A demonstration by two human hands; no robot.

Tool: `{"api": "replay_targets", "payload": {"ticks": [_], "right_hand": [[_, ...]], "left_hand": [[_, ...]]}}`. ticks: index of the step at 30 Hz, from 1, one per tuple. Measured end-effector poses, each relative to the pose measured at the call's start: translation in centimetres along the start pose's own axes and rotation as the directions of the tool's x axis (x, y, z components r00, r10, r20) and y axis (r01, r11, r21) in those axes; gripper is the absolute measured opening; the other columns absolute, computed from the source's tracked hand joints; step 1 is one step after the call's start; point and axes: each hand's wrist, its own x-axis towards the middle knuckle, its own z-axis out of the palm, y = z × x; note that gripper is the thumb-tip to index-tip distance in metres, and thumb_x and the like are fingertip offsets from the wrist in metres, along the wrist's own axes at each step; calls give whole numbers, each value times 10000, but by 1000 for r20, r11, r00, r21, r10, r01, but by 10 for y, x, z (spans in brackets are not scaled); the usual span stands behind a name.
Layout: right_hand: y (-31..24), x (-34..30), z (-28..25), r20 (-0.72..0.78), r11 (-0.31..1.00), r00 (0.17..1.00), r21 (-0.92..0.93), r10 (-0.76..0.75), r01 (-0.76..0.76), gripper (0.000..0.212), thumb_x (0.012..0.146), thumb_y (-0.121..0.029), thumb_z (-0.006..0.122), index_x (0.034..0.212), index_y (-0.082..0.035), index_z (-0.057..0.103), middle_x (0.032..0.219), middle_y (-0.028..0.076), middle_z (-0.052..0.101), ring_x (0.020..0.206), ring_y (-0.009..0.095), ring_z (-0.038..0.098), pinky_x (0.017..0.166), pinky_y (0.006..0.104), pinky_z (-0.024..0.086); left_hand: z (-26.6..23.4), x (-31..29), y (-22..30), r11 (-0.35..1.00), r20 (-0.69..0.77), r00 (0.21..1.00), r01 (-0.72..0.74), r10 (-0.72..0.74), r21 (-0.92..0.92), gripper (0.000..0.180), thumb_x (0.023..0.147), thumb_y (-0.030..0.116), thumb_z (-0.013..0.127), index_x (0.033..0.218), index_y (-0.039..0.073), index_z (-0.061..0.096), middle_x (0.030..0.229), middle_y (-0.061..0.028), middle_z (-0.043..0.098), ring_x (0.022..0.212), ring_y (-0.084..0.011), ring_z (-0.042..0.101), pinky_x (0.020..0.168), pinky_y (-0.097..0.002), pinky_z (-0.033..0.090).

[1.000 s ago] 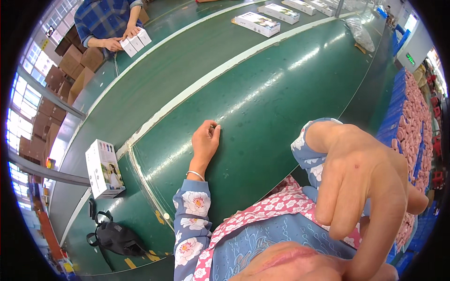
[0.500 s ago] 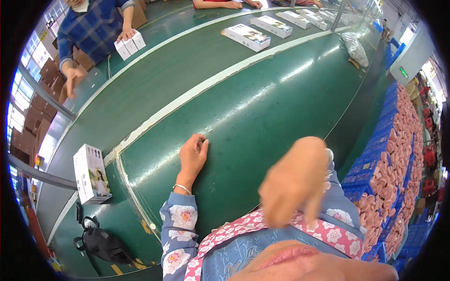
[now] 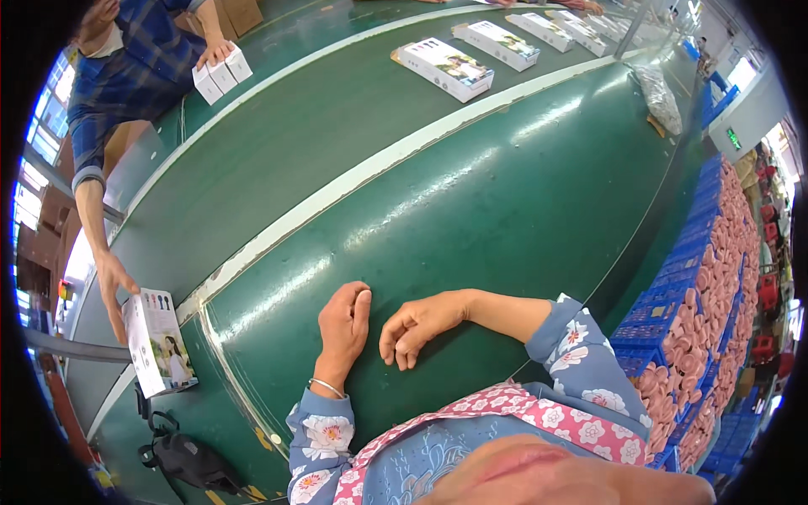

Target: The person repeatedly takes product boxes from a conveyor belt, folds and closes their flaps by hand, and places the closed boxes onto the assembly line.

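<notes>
My left hand (image 3: 343, 326) rests on the green tabletop (image 3: 471, 227) with its fingers curled in and the thumb along them; nothing shows in it. Close beside it, my right hand (image 3: 423, 324) hangs low over the table, fingers loosely bent and a little apart, holding nothing. The two hands do not touch. Left of them, a white printed box (image 3: 160, 345) stands at the table's edge by the conveyor belt. A co-worker's hand (image 3: 114, 282) reaches down to that box's top.
Several printed boxes (image 3: 446, 67) lie on the conveyor belt (image 3: 278, 160). Across it, the co-worker's other hand holds small white boxes (image 3: 222, 76). A black bag (image 3: 194, 461) lies at lower left. Blue crates (image 3: 652, 328) of pink parts stand at right; a clear plastic bag (image 3: 656, 97) lies far right.
My right hand has come down from in front of my chest to beside my left hand, which has drawn slightly nearer to me. The co-worker's arm has reached over to the left box.
</notes>
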Motion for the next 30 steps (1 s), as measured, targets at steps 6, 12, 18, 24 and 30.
{"api": "replay_targets", "payload": {"ticks": [6, 12, 18, 24, 30], "right_hand": [[3, -3, -5, 21, 999, 999, -28, -25, 25, 293, 941, -185, 548, 1140, 30, 559, 1092, 114, 602, 967, 184, 618, 850, 322, 528], [-7, -4, 0, 73, 996, 997, -90, 3, 4, 337, 923, -195, 597, 1172, 25, 542, 1031, 97, 629, 968, 147, 608, 868, 297, 498], [-2, -5, 1, 136, 994, 990, -108, 38, -23, 412, 901, -209, 635, 1226, 15, 516, 1065, 80, 617, 1008, 119, 579, 891, 273, 461], [5, -4, -8, 229, 988, 973, -153, 20, 16, 420, 892, -196, 641, 1237, 10, 519, 1147, 76, 578, 1046, 141, 568, 900, 284, 460], [-9, -4, -7, 215, 979, 976, -203, 40, 5, 385, 895, -181, 629, 1210, 17, 535, 1120, 86, 607, 1022, 143, 595, 898, 288, 477]], "left_hand": [[7, 2, -2, 999, -14, 999, -50, 50, 2, 137, 795, 30, 672, 917, 34, 609, 717, -72, 561, 531, -163, 519, 512, -274, 431], [2, -4, -2, 1000, -28, 999, -16, 16, 0, 137, 791, 27, 673, 911, 44, 610, 689, -61, 534, 505, -145, 496, 479, -268, 407], [0, -5, -1, 1000, 7, 1000, -19, 19, 1, 138, 791, 52, 687, 906, 45, 611, 686, -61, 538, 502, -147, 498, 478, -273, 412], [4, -6, -4, 999, -20, 999, -42, 42, 8, 131, 800, 70, 681, 905, 43, 607, 701, -71, 549, 544, -178, 519, 513, -281, 430], [-1, -2, 0, 997, 14, 1000, -7, 8, -78, 132, 830, 67, 655, 951, 43, 608, 702, -28, 547, 558, -112, 512, 521, -251, 426]]}}
